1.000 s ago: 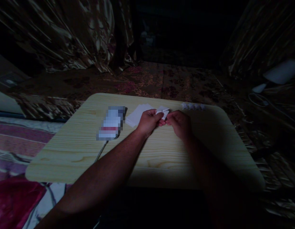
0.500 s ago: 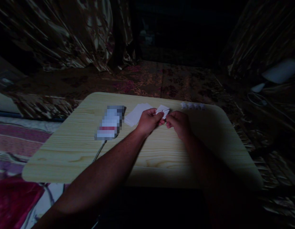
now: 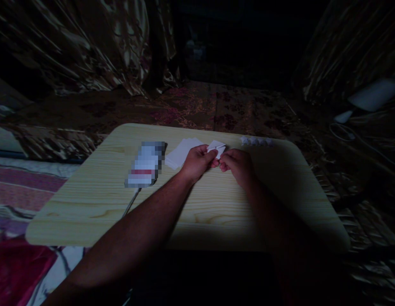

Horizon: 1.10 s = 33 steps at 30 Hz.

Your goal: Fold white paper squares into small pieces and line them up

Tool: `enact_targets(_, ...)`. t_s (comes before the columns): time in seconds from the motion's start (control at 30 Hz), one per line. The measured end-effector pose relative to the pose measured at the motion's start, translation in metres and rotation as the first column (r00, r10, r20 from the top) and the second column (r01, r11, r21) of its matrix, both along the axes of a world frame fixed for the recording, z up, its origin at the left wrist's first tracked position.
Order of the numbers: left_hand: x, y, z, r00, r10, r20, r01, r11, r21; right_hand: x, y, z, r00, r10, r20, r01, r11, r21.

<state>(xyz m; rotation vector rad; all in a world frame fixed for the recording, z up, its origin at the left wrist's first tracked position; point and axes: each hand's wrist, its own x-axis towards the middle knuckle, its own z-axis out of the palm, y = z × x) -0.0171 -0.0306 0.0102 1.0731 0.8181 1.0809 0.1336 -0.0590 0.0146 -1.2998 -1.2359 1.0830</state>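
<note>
A small piece of folded white paper is held above the far part of the wooden table. My left hand pinches it, thumb on top. Closed fingers of my right hand meet the paper's lower right corner in a pinch; the exact contact is too dark to make out. Just left of my left hand lies a fanned stack of white paper sheets. Several small white folded paper pieces stand in a row beyond my right hand.
A blurred-out phone-like device with a cable lies on the table's left side. A white lamp stands at the right, off the table. Patterned curtains hang behind, and striped bedding lies at the left.
The view has shifted slightly. Both hands stay at the paper, and the flap on its top looks slightly changed in angle.
</note>
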Motion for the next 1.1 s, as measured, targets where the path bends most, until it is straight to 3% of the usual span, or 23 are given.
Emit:
enact_targets(0.23,0.0004,0.0004,-0.0012,1.000,0.001,0.004,-0.001,1.000,-0.004,-0.0004,-0.0015,0.0046,0.999,0.043,0.017,-0.043,0.999,-0.001)
enact_targets(0.77,0.0013,-0.0008,-0.0004,1.000,-0.026,0.007,0.026,0.999,0.023,-0.0016,-0.0003,-0.0005,0.997,-0.029,0.073,0.022,0.996,0.086)
enact_targets(1.1,0.0019,-0.0009,-0.0040,0.992,-0.046,-0.117,0.055,0.995,0.079,0.0019,-0.0009,-0.0003,0.987,-0.090,0.131,0.068,0.984,0.162)
